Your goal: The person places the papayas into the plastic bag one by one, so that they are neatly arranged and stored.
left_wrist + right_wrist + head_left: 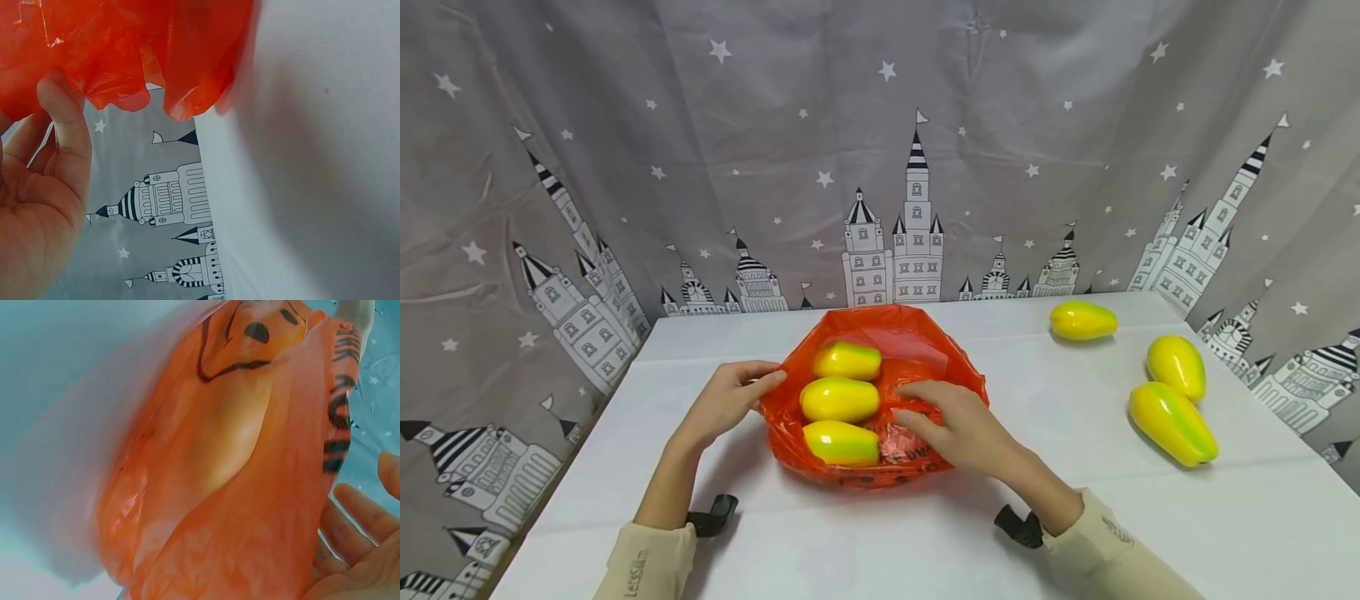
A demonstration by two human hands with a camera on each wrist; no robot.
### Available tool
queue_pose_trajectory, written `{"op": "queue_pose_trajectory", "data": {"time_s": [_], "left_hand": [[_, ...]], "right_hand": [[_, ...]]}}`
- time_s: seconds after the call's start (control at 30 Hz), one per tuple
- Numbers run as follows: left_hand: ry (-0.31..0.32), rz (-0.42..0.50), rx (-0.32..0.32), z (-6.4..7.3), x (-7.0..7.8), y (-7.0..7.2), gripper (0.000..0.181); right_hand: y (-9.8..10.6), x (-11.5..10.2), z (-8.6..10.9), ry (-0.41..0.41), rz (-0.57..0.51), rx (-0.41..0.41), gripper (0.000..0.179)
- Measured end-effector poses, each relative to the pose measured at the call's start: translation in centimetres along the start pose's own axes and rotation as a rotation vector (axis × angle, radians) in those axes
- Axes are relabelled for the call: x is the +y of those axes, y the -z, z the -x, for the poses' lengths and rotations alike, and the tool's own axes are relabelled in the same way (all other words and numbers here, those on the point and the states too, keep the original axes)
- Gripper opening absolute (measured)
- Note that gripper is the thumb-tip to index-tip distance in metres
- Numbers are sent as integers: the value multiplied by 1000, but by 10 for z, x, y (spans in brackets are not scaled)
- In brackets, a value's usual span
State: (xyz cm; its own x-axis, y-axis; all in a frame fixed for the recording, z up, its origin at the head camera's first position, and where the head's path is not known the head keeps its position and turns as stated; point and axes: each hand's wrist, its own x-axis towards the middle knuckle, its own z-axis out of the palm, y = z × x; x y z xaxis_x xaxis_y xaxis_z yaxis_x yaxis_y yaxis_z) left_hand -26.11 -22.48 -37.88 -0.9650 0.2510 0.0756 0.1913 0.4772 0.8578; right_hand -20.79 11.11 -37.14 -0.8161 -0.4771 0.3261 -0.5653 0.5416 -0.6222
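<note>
A red plastic bag (966,377) lies with its mouth spread wide on the white table. Inside, along its left half, three glossy yellow-green papayas (839,400) lie in a column. My left hand (730,402) pinches the bag's left rim; in the left wrist view the thumb (62,112) presses against the red plastic. Over the right half of the opening is my right hand (962,425), fingers loosely bent and parted, holding nothing. The right wrist view shows its palm and fingers (356,525) beside the bag's printed side, with a papaya (234,437) showing through the plastic.
At the back right of the table (1000,533) lies one papaya (1083,321). Two more, an upper papaya (1177,367) and a lower papaya (1172,423), lie close together farther right. A grey castle-print curtain (1000,150) hangs behind the table.
</note>
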Motion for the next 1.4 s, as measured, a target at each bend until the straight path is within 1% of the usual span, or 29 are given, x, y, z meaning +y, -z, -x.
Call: {"op": "queue_pose_trajectory", "data": {"time_s": [0.4, 0.67, 1.03, 1.17, 1.4], "left_hand": [[-2, 6, -4, -1, -2, 0, 43], [13, 0, -2, -1, -1, 0, 43], [-2, 4, 0, 0, -1, -1, 42], [-1, 6, 1, 0, -1, 0, 42], [-3, 7, 0, 0, -1, -1, 42]], "right_hand": [[17, 14, 15, -34, 37, 55, 38], [24, 20, 24, 5, 38, 104, 32], [38, 28, 41, 22, -5, 199, 25], [43, 29, 45, 4, 2, 210, 28], [52, 36, 53, -44, 22, 208, 32]]}}
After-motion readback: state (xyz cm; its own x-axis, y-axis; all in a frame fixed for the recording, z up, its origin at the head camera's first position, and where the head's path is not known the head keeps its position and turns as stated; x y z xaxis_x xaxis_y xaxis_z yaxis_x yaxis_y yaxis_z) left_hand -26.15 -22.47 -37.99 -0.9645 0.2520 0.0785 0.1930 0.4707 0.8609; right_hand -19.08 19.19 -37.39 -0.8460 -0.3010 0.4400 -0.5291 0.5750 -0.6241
